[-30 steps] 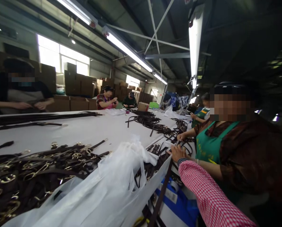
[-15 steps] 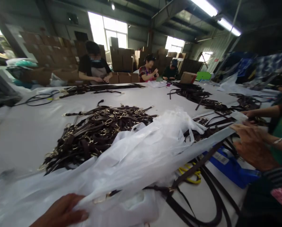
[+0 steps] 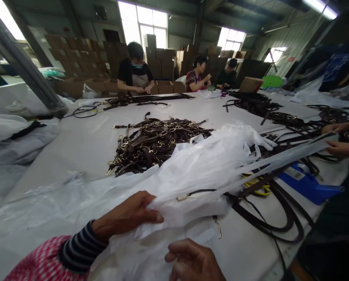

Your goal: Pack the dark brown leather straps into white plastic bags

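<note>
L edge: bundled plastic (image 3: 13, 146) beside the bench (image 3: 83, 150). Next, pink checked sleeve (image 3: 42, 257) w/ striped cuff (image 3: 82, 249), leading to the L hand (image 3: 127, 218), the main grip here: thumb over the top, pinching the near part of the plastic film (image 3: 192, 212). Film's long axis goes from that grip off to the R and away, slantwise across the bench. Pile of dark straps (image 3: 159, 142) w/ brass fittings sits beyond the film, clear of both hands.

Just R of L fingertips & slightly farther off: brass hook (image 3: 182, 198) on a dark strap end (image 3: 202, 191), its strap running R, roughly along the film. L hand is the nearer one to it.

R hand (image 3: 194, 259) is low, at the near side of the film, fingers curled; blurred & cut by the frame, so can't tell if it's got any film. It's closer than L to the 2nd hook (image 3: 218, 228), which hangs out past the film's near edge.

Farther R: strap loops (image 3: 252, 219), yellow-handled tool (image 3: 255, 183), blue bottle (image 3: 309, 181). Far R, a co-worker's hand (image 3: 340, 148) at the film's other end.
</note>
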{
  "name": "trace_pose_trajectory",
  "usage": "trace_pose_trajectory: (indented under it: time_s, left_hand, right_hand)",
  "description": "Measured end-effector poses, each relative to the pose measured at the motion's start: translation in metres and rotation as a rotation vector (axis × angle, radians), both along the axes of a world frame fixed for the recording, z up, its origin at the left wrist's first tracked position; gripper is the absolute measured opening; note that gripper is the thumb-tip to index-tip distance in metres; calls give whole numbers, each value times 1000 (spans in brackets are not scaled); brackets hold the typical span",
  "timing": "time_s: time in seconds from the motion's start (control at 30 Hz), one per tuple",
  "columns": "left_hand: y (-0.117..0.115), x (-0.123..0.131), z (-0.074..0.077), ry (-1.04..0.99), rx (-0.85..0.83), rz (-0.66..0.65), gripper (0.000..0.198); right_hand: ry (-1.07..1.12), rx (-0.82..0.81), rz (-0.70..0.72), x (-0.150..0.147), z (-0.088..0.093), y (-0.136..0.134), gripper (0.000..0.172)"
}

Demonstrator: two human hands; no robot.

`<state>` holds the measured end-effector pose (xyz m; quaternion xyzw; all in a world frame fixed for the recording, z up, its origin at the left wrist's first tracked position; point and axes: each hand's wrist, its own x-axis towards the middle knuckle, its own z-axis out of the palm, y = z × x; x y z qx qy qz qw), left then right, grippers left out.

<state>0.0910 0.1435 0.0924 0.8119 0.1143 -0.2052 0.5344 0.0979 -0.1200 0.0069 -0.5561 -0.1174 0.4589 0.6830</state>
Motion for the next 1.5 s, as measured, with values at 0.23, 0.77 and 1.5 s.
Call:
trace_pose_trajectory:
  time_s: [0.23,0.77,1.5]
  left_hand:
    - [-9,5,14,-77,-368,-224,41]
    - [-11,11,35,41,-398,57,32]
    - [-40,-2,7,-200,-111,-151,52]
  right_hand:
    - [152,236,-380,-7,12,64,51]
    - [-232,106,-252,3,19,53,55]
    - [514,420,-545,2,35,84,54]
